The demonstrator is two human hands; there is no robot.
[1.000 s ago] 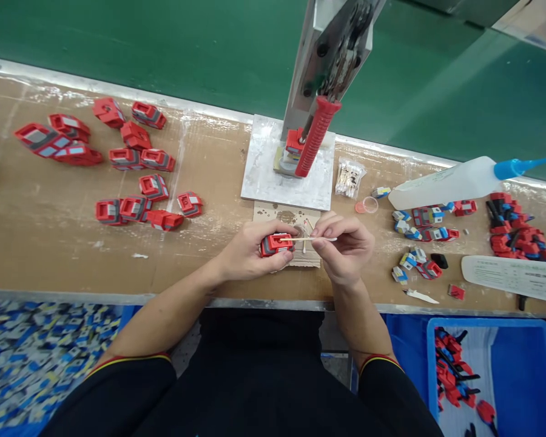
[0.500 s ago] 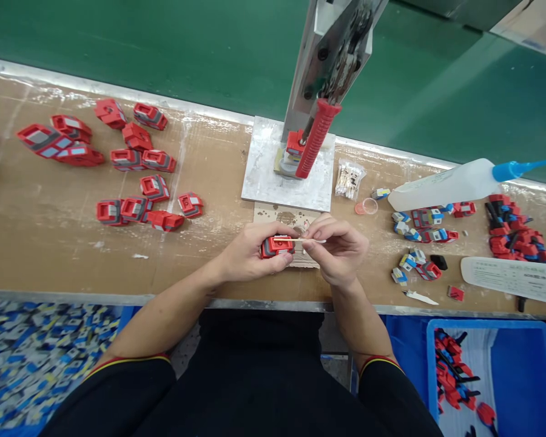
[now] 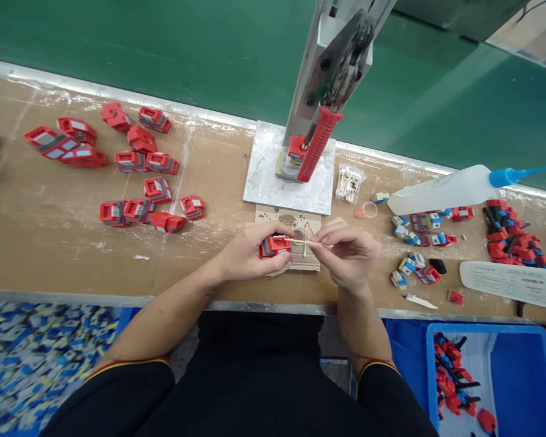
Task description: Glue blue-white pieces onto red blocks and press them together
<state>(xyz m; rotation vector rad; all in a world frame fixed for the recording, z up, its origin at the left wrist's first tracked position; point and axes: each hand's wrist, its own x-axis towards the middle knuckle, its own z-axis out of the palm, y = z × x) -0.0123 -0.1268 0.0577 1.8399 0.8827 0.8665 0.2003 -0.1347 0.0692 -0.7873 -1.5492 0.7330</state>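
Observation:
My left hand [image 3: 250, 252] grips a red and grey plastic part [image 3: 274, 246], with its hollow side facing up. Between the thumb and fingers of my right hand [image 3: 348, 249] is a thin swab stick [image 3: 300, 242], whose tip is at the hollow of the part. Under my hands lies a stained piece of cardboard [image 3: 306, 261] with swabs and a small clear round dish on it. Just beyond stands a hand press [image 3: 321, 145] with a red handle on a metal plate [image 3: 264, 182], with a red part under it.
Red and grey parts [image 3: 139, 210] lie in groups at left. At right are a bag of swabs [image 3: 349, 183], a white glue bottle [image 3: 441, 190], a second bottle [image 3: 514, 280], blue-white pieces, a blade [image 3: 421, 301] and red-black parts. Blue bins [image 3: 523, 376] of parts flank me below the table edge.
My right hand has moved slightly right, drawing the swab tip toward the right side of the red part. My left hand keeps its hold. The view has shifted slightly.

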